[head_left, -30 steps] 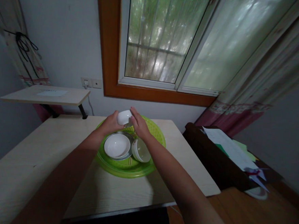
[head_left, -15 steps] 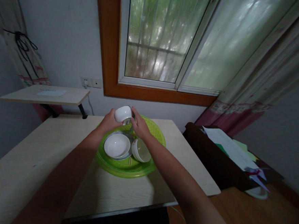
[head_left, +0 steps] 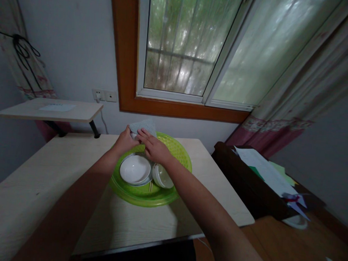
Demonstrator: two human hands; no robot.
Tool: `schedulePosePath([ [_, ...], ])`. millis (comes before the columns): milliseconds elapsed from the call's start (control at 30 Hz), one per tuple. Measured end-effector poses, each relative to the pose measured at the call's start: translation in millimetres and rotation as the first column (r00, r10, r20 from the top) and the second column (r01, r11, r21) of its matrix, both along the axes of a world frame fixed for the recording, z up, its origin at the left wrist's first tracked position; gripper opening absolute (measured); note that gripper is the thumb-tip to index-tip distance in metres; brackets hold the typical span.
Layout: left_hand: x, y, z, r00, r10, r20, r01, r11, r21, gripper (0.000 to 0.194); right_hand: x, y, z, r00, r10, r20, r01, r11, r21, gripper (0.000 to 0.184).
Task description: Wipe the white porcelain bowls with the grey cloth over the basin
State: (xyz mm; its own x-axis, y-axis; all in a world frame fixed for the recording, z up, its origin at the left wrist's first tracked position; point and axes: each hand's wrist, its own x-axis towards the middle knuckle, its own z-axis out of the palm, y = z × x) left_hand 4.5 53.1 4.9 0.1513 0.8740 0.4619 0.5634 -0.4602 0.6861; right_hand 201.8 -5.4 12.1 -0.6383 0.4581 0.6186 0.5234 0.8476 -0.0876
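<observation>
My left hand (head_left: 125,142) grips a white bowl (head_left: 133,136), seemingly to brace it beneath grey cloth (head_left: 143,125), where my right hand (head_left: 155,148) rests, grip unclear.

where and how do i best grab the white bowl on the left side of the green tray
Likely by pinching the near-left rim of the white bowl, coming from above on the near-left side. It sits upright, mouth up, leaving a rim to pinch, and the tilted bowl crowds its right side.
</observation>
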Motion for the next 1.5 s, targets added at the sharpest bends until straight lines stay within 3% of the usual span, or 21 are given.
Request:
schedulePosePath([
  [167,0,-1,2.7,0.999,0.02,0.025,-0.02,1.0,0.008,0.056,3,2,1.3,0.993,-0.069,-0.098,0.07,0.998,0.001,0.078],
  [300,-1,-1,3.7,0.996,0.088,-0.009,-0.088,0.996,-0.005,0.054,9,6,0.1,0.953,-0.175,-0.248,0.164,0.984,-0.064,0.065],
  [433,-2,-1,3.7,0.995,0.097,-0.021,-0.097,0.995,-0.004,0.054,14,7,-0.4,0.874,-0.381,-0.302,0.32,0.918,-0.233,0.049],
  [533,-2,-2,4.0,0.994,0.11,-0.012,-0.11,0.994,0.0,0.053,15,6,-0.2,0.837,-0.472,-0.277,0.398,0.872,-0.284,0.046],
  [867,-3,-4,9.8,0.986,0.164,0.012,-0.164,0.986,-0.023,0.053,11,-1,0.5,0.944,-0.226,-0.24,0.205,0.973,-0.108,0.06],
  [1200,-1,-2,3.5,0.999,0.041,0.008,-0.041,0.999,0.002,0.056,8,-4,3.1,0.992,-0.039,-0.12,0.043,0.999,0.026,0.062],
  [1333,1,-7,4.9,0.998,-0.023,-0.06,0.024,1.0,0.01,0.05,6,-3,6.6,0.991,-0.033,-0.133,0.035,0.999,0.017,0.06],
  [1500,4,-12,7.0,0.994,-0.038,-0.107,0.04,0.999,0.017,0.053,12,4,6.1,0.941,-0.147,-0.306,0.126,0.988,-0.086,0.054],
])
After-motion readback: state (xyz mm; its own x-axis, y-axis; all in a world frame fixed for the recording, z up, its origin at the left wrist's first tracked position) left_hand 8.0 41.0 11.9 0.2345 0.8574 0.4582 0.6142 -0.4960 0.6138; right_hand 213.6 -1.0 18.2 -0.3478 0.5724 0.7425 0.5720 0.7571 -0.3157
